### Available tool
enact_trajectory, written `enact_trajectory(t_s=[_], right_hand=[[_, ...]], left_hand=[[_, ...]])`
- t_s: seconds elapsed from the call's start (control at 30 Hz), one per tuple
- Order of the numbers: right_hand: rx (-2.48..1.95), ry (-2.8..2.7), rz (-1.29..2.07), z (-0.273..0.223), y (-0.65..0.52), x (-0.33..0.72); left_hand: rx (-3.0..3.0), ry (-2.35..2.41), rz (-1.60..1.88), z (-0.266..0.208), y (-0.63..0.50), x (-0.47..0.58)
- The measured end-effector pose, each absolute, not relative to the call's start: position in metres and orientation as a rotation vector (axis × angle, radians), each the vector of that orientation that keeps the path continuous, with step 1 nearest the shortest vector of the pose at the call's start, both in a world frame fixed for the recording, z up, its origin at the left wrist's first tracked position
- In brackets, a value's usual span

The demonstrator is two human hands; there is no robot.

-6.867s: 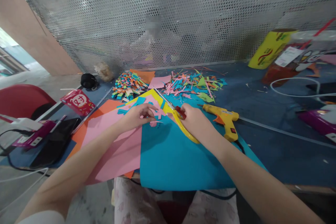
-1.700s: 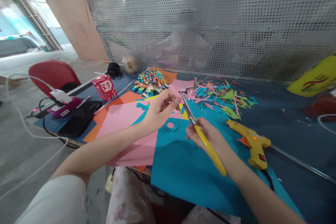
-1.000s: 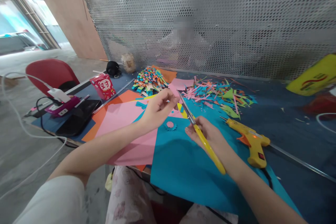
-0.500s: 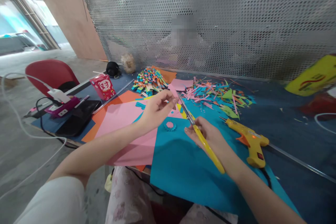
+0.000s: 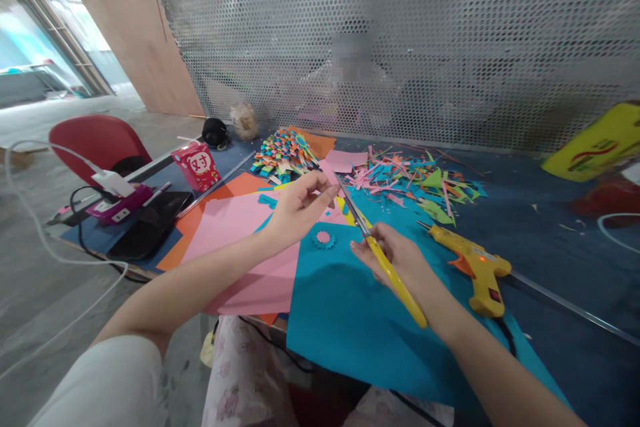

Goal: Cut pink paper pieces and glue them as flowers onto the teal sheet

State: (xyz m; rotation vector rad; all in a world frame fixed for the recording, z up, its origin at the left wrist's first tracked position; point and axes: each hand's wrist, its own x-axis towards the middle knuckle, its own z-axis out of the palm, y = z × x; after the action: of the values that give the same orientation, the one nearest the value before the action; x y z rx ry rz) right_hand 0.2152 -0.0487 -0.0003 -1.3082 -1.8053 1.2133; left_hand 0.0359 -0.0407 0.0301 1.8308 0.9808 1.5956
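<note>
Between the fingertips of my left hand is a small pink paper strip, held up over the table. My right hand is closed round the yellow handles of a pair of scissors. The blades point up and away, lying along the right edge of the strip; whether they are parted I cannot tell. Below my hands, a round blue paper piece with a pink centre rests on a large blue sheet. A pink sheet lies under my left forearm.
Paper scraps spread at the back. Left of them is a heap of small folded paper pieces. A yellow glue gun lies to the right with its cord. On the left are a red box, a black phone and a purple power strip.
Almost nothing differs. Both hands keep their hold on the strip and the scissors, and the view has shifted very slightly.
</note>
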Motion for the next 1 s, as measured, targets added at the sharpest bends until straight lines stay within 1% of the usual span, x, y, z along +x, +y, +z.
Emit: enact_trajectory(t_s=[0.47, 1.0], right_hand=[[-1.366, -1.835, 1.163, 0.0010, -0.0493, 0.2167], [-1.322, -1.903, 1.049, -0.0025, -0.0482, 0.2188]], left_hand=[[1.802, 0.978, 1.575, 0.0305, -0.0399, 0.0343], [1.755, 0.959, 1.558, 0.0314, -0.0395, 0.0341]])
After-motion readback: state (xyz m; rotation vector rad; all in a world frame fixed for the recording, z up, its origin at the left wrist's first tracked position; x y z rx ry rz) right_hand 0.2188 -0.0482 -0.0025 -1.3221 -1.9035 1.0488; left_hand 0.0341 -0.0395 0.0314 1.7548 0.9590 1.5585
